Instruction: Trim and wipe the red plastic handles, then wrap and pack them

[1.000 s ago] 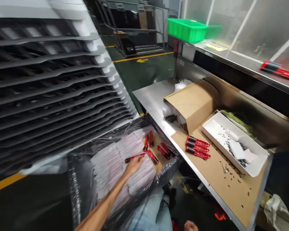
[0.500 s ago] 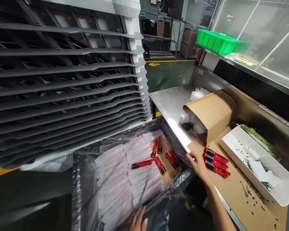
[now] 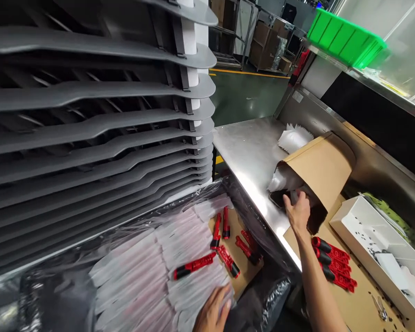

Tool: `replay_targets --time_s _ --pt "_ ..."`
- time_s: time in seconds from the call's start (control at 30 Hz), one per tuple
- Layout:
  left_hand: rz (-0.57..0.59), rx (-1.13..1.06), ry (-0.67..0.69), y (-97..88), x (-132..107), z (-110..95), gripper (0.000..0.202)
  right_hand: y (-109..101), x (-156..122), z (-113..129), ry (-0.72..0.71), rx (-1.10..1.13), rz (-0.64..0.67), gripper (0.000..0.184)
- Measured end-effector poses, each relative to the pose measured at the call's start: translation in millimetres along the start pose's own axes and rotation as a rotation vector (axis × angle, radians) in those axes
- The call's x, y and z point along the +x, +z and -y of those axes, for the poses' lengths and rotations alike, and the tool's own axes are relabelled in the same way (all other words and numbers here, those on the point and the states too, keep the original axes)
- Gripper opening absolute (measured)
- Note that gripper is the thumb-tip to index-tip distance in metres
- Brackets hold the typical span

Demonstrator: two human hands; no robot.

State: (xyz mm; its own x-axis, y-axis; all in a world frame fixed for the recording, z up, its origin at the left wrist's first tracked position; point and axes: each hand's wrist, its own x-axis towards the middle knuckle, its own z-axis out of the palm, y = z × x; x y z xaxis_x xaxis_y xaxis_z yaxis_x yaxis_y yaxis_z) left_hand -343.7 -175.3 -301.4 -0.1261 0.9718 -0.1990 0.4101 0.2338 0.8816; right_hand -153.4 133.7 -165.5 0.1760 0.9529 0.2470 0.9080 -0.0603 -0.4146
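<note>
My right hand (image 3: 299,213) reaches into the open end of a kraft paper sleeve (image 3: 318,170), among white plastic sheets (image 3: 283,180). Its fingers are partly hidden, and I cannot tell if they grip anything. My left hand (image 3: 212,313) rests on a stack of pale pink-white sheets (image 3: 190,240) in a black plastic liner (image 3: 263,299). A red-and-black handled tool (image 3: 193,266) lies on that stack, and several more lie on a cardboard piece (image 3: 237,230) beside it. Three similar tools (image 3: 334,263) lie on a cardboard-topped bench (image 3: 363,290) right of my right wrist.
A tall grey slotted rack (image 3: 90,115) fills the left. A steel table (image 3: 249,161) runs behind the sleeve. A white tray (image 3: 373,240) with small dark bits stands at right, below a shelf holding a green crate (image 3: 346,39). Beyond lies a green factory floor.
My right hand has moved from the table edge into the sleeve's open end. My left hand has risen from the lower edge onto the stack. The view has shifted closer and downward.
</note>
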Motion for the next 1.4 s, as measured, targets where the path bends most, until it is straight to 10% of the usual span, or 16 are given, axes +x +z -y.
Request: replay_targets --time_s 0.1,0.27,0.47,0.7,0.83,0.97,1.1,1.17,1.27,1.4 --pt "-0.024 -0.026 0.009 -14.6 55.3 -37.0 0.043 26.1 7.9 30.1 -0.071 -0.052 0.002 0.076" --pt "-0.069 -0.082 0.053 -15.9 112.1 -84.2 0.042 46.7 37.9 41.9 -0.081 -0.057 0.062 0.057" --pt "-0.148 -0.138 0.149 -13.2 160.0 -120.8 0.035 1.3 31.2 -5.1 0.048 -0.062 0.021 0.060" --pt "-0.241 -0.056 0.340 -14.6 277.9 -209.1 0.060 -51.0 -73.9 -39.8 0.170 0.237 -0.166 0.060" --pt "-0.133 0.020 0.272 -10.9 325.6 -244.2 0.064 -55.4 -77.4 -63.8 0.325 0.161 -0.382 0.100" --pt "-0.162 0.052 0.196 -12.1 337.0 -248.0 0.055 -49.7 -36.1 -77.2 0.265 0.117 -0.040 0.109" --pt "-0.163 0.112 0.167 -15.5 327.9 -247.3 0.043 -58.8 -36.2 -63.0 0.106 0.109 -0.191 0.102" --pt "-0.138 0.135 0.181 -15.4 319.9 -247.6 0.042 -77.7 -40.6 -46.7 -0.032 0.135 -0.292 0.086" --pt "-0.110 0.133 0.212 -15.1 310.8 -246.3 0.045 -124.4 -21.9 -16.2 -0.328 -0.010 -0.060 0.053" --pt "-0.111 0.052 0.234 -16.5 317.0 -239.8 0.045 -182.4 52.1 35.1 -0.515 -0.490 0.077 0.057"
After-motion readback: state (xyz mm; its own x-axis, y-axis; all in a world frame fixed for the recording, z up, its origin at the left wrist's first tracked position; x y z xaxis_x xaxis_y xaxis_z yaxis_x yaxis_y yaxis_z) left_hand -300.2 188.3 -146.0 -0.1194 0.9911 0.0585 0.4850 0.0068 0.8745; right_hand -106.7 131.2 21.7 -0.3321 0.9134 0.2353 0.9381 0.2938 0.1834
